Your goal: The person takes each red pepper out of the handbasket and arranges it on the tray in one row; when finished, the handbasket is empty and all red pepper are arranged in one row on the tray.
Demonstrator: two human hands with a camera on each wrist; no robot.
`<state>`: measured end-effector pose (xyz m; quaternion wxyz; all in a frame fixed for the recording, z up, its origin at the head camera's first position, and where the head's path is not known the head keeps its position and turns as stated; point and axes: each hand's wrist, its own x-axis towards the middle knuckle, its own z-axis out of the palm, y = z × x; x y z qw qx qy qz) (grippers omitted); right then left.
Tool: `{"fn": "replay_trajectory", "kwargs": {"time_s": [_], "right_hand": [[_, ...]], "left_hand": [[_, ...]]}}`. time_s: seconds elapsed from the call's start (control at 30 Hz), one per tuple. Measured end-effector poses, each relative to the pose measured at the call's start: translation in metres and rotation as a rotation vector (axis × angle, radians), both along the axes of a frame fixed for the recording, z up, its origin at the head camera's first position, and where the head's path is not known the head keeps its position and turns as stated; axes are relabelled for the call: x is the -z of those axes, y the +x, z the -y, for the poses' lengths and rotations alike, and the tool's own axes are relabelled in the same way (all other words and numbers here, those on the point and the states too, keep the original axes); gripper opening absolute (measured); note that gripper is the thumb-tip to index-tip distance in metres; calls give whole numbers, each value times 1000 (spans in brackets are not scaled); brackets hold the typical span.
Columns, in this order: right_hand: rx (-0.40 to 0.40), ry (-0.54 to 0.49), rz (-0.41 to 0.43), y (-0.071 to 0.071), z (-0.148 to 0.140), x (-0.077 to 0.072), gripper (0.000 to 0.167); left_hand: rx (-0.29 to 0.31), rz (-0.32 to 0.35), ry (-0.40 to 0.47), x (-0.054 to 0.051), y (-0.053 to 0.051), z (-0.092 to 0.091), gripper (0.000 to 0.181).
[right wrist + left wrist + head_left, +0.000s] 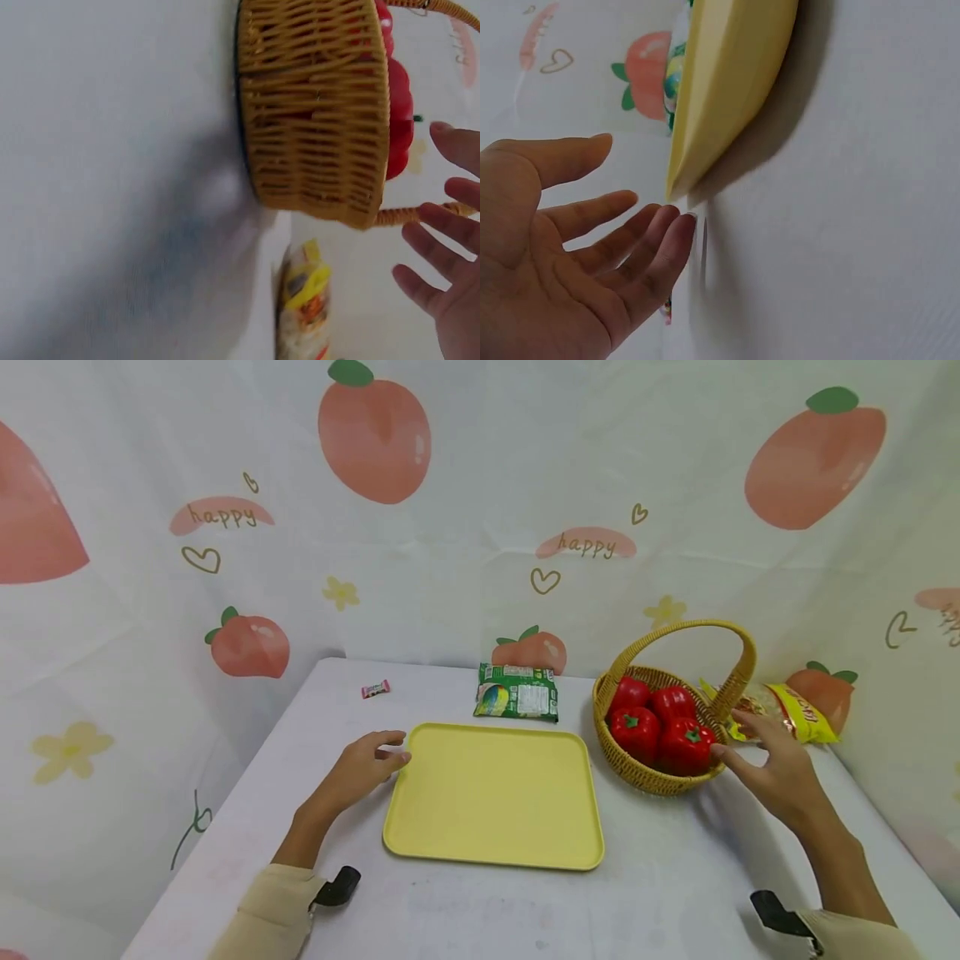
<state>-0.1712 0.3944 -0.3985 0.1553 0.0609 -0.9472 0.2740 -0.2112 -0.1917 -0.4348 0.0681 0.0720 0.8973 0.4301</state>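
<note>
Behind a white table [465,914], at 12 o'clock, hangs a pale cloth [487,452] printed with peaches, hearts, small yellow flowers and the word "happy"; more of it runs down both sides. Taking the middle of the table as the clock's centre, a yellow tray [495,797] with rounded corners and a low raised rim lies flat there. At 2 o'clock from it stands a round wicker basket [637,774], upright, its arched handle [697,624] raised, with four red peppers [636,732] showing inside. A yellow-ended clear bag [806,714] lies past the basket, farther out at 2 o'clock. A green packet [517,693] lies at 12 o'clock, just beyond the tray, and a small pink sweet [375,689] at 11. The left hand [365,765] is at 10 o'clock, beside the tray's rim, fingers loosely spread, gripping nothing. The right hand [780,770], fingers apart and likewise holding nothing, is at the basket's 4 o'clock side; whether it touches the basket, I cannot tell.
</note>
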Motion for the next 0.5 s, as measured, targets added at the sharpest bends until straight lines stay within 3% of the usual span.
{"fn": "replay_trajectory", "kwargs": {"time_s": [0.27,0.5], "right_hand": [[-30,-40,113,-4,17,0,82],[-55,-48,126,-11,24,7,81]], "left_hand": [[-36,34,43,8,8,-6,58],[-33,29,46,12,9,-3,61]]}}
